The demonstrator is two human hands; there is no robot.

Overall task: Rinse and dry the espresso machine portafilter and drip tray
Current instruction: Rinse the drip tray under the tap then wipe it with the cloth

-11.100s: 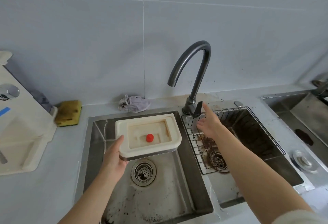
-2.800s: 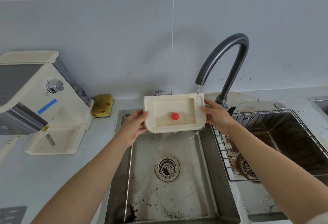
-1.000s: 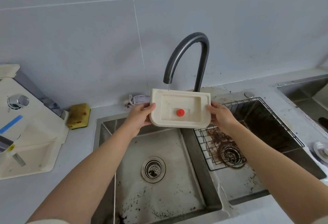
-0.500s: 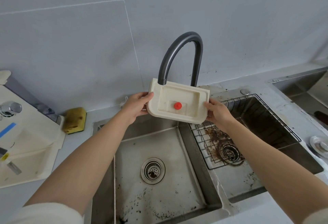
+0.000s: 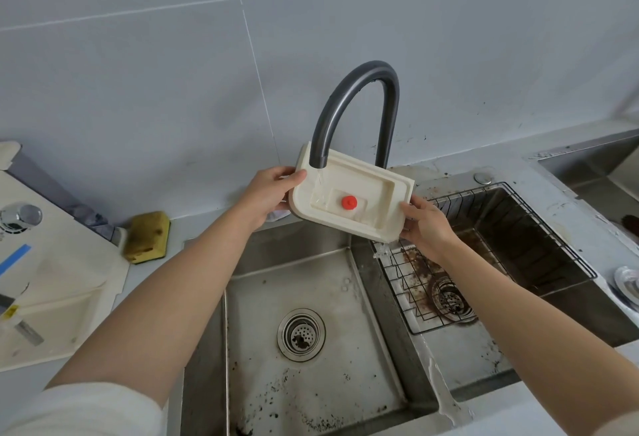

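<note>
Stainless steel sink basin point(image 5: 345, 359), speckled with dark grounds, lies nearest. Above its back edge both hands grip the cream rectangular plastic drip tray point(image 5: 380, 193): left hand point(image 5: 268, 193) curled on its left end, right hand point(image 5: 427, 228) on its lower right corner. The tray tilts down rightward beneath the dark grey curved faucet point(image 5: 359, 79), whose thin stream lands inside.

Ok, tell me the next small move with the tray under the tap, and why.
Probably slide the drip tray leftward so the faucet stream sweeps past the red float. The left hand and right hand grip its ends; water lands only at the recess's left side and runs off the lowered right corner.
</note>
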